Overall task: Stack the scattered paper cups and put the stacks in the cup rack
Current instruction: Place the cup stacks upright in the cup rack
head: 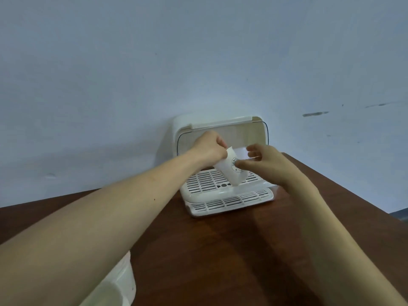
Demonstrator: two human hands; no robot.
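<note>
A white paper cup stack with a round green logo tilts over the slotted floor of the cream cup rack. My left hand grips the stack's upper end, fingers curled round it. My right hand touches the stack's right side near the logo with thumb and fingertips, the other fingers spread loosely. The rack's lid is raised at the back. A second white shape shows inside the rack behind my right hand; what it is I cannot tell.
The rack stands at the far edge of a dark brown wooden table, against a pale blue wall. A white container sits at the lower left under my left forearm. The table's right edge runs diagonally past my right arm.
</note>
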